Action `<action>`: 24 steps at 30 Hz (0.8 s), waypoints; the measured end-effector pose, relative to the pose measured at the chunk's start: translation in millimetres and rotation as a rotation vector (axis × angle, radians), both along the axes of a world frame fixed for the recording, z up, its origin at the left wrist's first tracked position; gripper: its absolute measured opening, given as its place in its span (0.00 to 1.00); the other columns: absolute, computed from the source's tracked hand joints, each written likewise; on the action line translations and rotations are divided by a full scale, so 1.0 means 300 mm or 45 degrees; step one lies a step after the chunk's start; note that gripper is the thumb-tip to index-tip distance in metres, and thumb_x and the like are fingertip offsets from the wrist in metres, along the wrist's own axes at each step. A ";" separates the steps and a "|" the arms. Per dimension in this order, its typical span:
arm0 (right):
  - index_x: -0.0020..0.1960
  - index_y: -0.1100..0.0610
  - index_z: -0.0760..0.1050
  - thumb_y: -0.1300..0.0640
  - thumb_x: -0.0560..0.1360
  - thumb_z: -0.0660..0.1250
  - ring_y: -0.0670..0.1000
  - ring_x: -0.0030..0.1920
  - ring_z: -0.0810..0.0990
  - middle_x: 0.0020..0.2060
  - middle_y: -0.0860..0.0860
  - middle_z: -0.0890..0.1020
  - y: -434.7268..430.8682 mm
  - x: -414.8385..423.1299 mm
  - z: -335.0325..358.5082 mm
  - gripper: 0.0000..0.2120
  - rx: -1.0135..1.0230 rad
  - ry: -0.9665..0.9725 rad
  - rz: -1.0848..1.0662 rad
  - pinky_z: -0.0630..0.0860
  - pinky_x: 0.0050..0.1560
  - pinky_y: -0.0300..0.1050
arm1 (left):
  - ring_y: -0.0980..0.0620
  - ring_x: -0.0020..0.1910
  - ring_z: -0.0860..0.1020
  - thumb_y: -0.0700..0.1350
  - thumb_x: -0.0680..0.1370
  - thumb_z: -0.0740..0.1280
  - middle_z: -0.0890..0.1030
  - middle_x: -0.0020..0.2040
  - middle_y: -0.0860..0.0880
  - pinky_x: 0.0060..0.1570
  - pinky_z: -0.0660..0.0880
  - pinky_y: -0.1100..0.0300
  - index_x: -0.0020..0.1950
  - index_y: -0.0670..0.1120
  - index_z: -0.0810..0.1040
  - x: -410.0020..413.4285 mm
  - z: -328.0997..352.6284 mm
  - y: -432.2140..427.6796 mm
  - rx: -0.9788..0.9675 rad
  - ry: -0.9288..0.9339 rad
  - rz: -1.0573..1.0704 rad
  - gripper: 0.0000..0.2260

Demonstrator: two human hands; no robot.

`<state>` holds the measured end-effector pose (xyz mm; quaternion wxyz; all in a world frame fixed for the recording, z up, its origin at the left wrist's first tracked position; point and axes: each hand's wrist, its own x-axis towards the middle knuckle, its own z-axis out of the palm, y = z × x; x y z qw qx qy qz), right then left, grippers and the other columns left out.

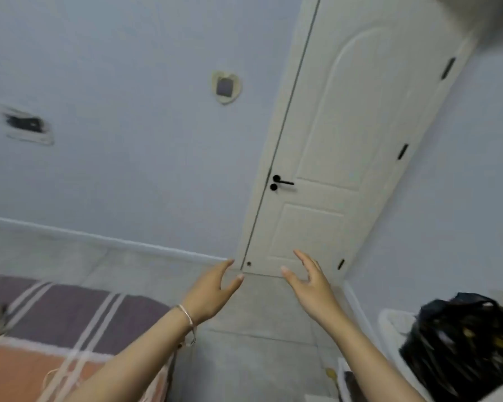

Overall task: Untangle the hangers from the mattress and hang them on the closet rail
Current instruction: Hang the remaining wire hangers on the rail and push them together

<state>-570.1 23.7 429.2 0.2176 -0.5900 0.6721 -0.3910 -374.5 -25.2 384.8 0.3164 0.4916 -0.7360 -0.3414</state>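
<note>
Left hand (210, 291) and right hand (314, 291), lower centre, reach toward a white door (334, 134) with fingers straight and spread, grasping nothing; striped mattress (70, 313) at lower left, blurred dark heap (465, 343) at lower right.

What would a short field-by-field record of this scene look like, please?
left hand: open, empty, raised over the floor
right hand: open, empty, raised beside the left
bracelet: on the left wrist
hangers: none in view
mattress: lower left, striped cover
door: white, shut, straight ahead
handle: black, on the door's left side
bag: black, lower right
floor: grey tiles
</note>
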 end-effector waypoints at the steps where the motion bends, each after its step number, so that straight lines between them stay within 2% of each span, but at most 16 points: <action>1: 0.72 0.50 0.63 0.49 0.75 0.65 0.47 0.73 0.61 0.73 0.48 0.62 -0.039 0.091 -0.103 0.26 0.081 -0.021 0.051 0.56 0.71 0.40 | 0.51 0.72 0.63 0.54 0.79 0.60 0.65 0.73 0.48 0.68 0.59 0.63 0.74 0.46 0.61 0.106 -0.106 -0.007 0.081 -0.048 0.073 0.26; 5: 0.72 0.54 0.62 0.50 0.75 0.66 0.49 0.72 0.62 0.72 0.51 0.63 -0.111 0.431 -0.542 0.29 0.427 -0.118 0.246 0.59 0.71 0.42 | 0.48 0.71 0.65 0.55 0.78 0.59 0.64 0.74 0.46 0.68 0.61 0.59 0.74 0.45 0.59 0.496 -0.545 0.060 0.482 -0.164 0.348 0.27; 9: 0.72 0.55 0.62 0.52 0.74 0.69 0.49 0.69 0.66 0.66 0.46 0.66 -0.055 0.708 -0.965 0.30 0.746 -0.220 0.401 0.61 0.67 0.39 | 0.47 0.72 0.65 0.53 0.78 0.60 0.63 0.74 0.45 0.69 0.61 0.58 0.74 0.44 0.59 0.777 -0.927 0.224 0.817 -0.223 0.575 0.27; 12: 0.72 0.58 0.62 0.54 0.73 0.70 0.53 0.70 0.66 0.70 0.54 0.67 0.020 0.856 -1.257 0.31 0.991 -0.282 0.429 0.64 0.71 0.47 | 0.47 0.72 0.63 0.52 0.79 0.60 0.63 0.74 0.45 0.70 0.60 0.58 0.73 0.42 0.60 0.894 -1.155 0.346 1.009 -0.209 0.697 0.27; 14: 0.71 0.61 0.62 0.56 0.73 0.70 0.55 0.68 0.69 0.67 0.56 0.69 0.070 0.925 -1.419 0.31 1.130 -0.310 0.432 0.66 0.69 0.47 | 0.46 0.72 0.64 0.53 0.79 0.60 0.63 0.74 0.44 0.70 0.61 0.57 0.74 0.42 0.59 0.931 -1.283 0.406 1.109 -0.202 0.764 0.27; 16: 0.66 0.62 0.68 0.58 0.73 0.70 0.53 0.60 0.75 0.60 0.54 0.75 0.106 0.971 -1.550 0.25 1.157 -0.327 0.404 0.70 0.62 0.44 | 0.45 0.70 0.67 0.53 0.79 0.59 0.65 0.73 0.44 0.68 0.63 0.56 0.73 0.43 0.59 0.943 -1.392 0.439 1.176 -0.186 0.793 0.26; 18: 0.58 0.60 0.72 0.62 0.73 0.69 0.50 0.52 0.75 0.51 0.51 0.77 0.128 0.999 -1.652 0.15 1.160 -0.346 0.383 0.70 0.53 0.38 | 0.44 0.68 0.70 0.52 0.79 0.59 0.68 0.71 0.43 0.66 0.65 0.56 0.72 0.43 0.62 0.937 -1.480 0.452 1.205 -0.142 0.812 0.24; 22: 0.58 0.66 0.74 0.64 0.73 0.68 0.52 0.51 0.75 0.51 0.58 0.79 0.133 1.024 -1.816 0.14 1.153 -0.335 0.342 0.72 0.54 0.45 | 0.45 0.60 0.75 0.47 0.79 0.60 0.76 0.63 0.43 0.58 0.69 0.60 0.65 0.43 0.71 0.903 -1.603 0.450 1.151 -0.089 0.849 0.16; 24: 0.57 0.66 0.74 0.67 0.73 0.66 0.53 0.48 0.76 0.50 0.59 0.79 0.131 1.032 -1.860 0.12 1.151 -0.374 0.285 0.74 0.48 0.40 | 0.46 0.57 0.77 0.45 0.79 0.61 0.79 0.59 0.43 0.55 0.69 0.62 0.61 0.43 0.75 0.885 -1.649 0.451 1.110 -0.070 0.849 0.13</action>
